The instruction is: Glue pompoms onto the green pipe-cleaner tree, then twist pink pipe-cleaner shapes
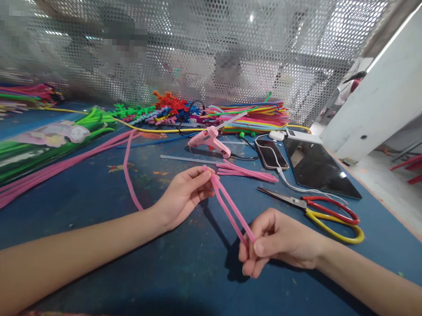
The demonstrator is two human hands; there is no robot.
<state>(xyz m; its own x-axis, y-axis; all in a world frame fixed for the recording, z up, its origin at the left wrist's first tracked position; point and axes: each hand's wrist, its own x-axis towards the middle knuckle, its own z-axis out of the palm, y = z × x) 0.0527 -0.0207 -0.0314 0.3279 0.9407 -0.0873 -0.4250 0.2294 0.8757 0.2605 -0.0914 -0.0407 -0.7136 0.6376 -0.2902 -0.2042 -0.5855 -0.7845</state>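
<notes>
1. Pink stems (pixel 235 211): two strands, stretched between my hands above the table (pixel 191 287). Can't tell if it's one piece folded.
2. Left hand (pixel 188 194): thumb and fingers pinch the upper ends where the strands meet, probably to keep them together.
3. Right hand (pixel 280 240): thumb and fingers grip them lower down, strands slightly apart; likely keeps them straight. Fingers hide the lower ends.
4. Short stems (pixel 252 173): loose pile just beyond my left hand, looks laid there for easy reach.
5. Glue gun (pixel 212 138): behind the pile, handle angled right, which would suit a right-hand grab.
6. Scissors (pixel 301 204): beyond my right wrist, handles to the right; parked near that hand, I'd say.
7. Long stems (pixel 71 159) left, phone (pixel 271 154) and tablet (pixel 319 165) right: seemingly kept off my hands' spot.
</notes>
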